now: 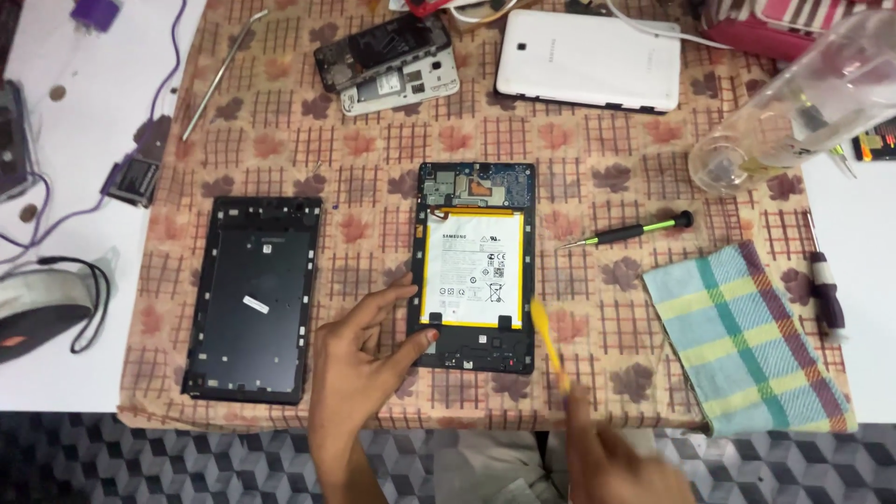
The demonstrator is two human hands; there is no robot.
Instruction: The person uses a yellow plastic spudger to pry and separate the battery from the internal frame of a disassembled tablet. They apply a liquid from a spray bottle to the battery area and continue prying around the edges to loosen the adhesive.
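Opened tablet (477,266), lying at the frame's centre with its white battery (472,268) exposed, is being steadied by my left hand (364,359), fingers spread flat on its lower left corner. My right hand (611,457) is pinching a yellow pry tool (551,345) against its lower right edge. Left of them is sitting the black back cover (252,299).

Battery label (473,257): white rectangle, yellow-edged, at scene centre inside the opened tablet. Small white sticker (256,304): oblong, tilted, on the black back cover to the left. No screens lit.

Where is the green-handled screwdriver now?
In the head view, the screwdriver lies on the patterned cloth, right of the opened tablet and above the striped towel.
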